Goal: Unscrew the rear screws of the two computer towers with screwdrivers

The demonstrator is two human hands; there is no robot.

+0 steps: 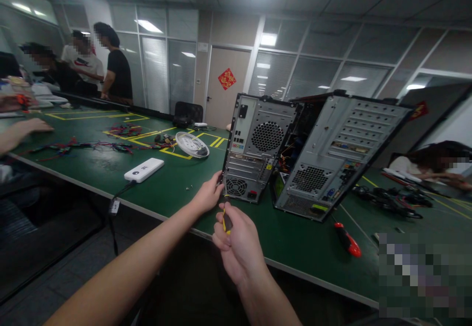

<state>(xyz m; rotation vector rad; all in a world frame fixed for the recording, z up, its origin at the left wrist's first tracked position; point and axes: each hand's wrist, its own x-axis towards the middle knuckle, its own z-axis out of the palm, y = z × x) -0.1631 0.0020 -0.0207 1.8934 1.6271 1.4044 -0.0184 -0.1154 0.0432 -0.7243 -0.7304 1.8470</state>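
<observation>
Two grey computer cases stand on the green table [177,188], rear panels facing me. My left hand [210,194] reaches to the lower left corner of the nearer computer case [254,149], fingers curled against its edge. My right hand [236,242] is closed round a yellow and black screwdriver [226,220] whose tip points up toward that same corner. The second computer case [332,154] leans beside it on the right.
A red-handled screwdriver [348,241] lies right of the cases. A white box [143,169] with a cable, a round fan grille [191,144] and coloured wires [73,145] lie on the left. Other people stand and sit at the far left and at the right.
</observation>
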